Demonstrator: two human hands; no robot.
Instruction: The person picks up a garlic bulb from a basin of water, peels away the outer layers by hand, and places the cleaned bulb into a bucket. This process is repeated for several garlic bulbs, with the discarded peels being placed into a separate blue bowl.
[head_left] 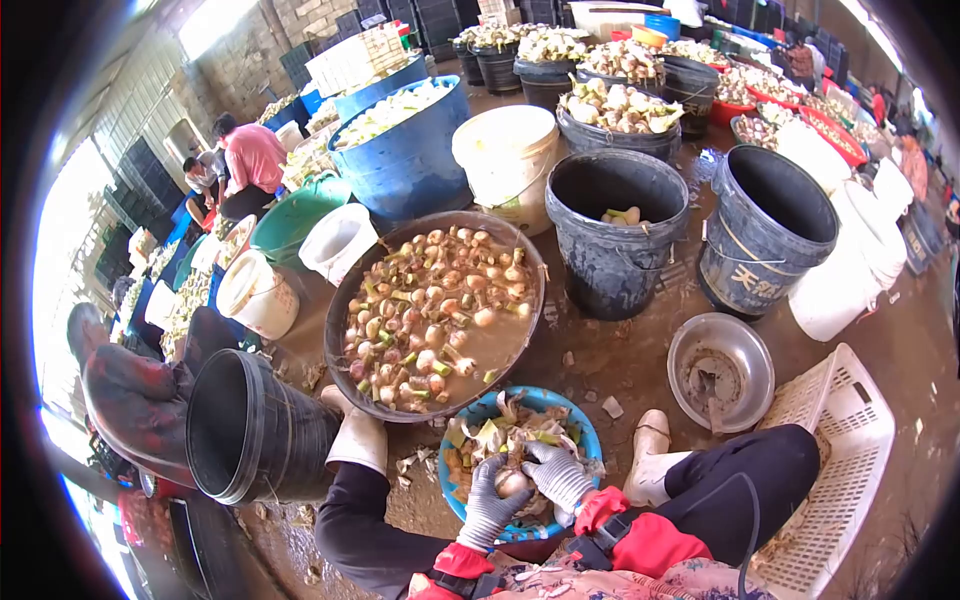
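Observation:
My left hand (490,503), in a grey glove, wraps round a pale garlic bulb (512,484) over the blue basin (453,500). On the bulb's right side, my right hand (558,474) has its gloved fingers bent against it; whether they pinch a piece of skin is too small to tell. Peeled skins and stalk bits (522,430) fill the basin beneath both hands. Just beyond, a wide dark tub (537,300) holds many bulbs in brown water.
Two black buckets (615,255) (765,235) stand ahead. A metal bowl (720,345) and a white crate (865,440) are at the right. A tipped black bucket (265,425) lies left. People (255,155) sit at the far left.

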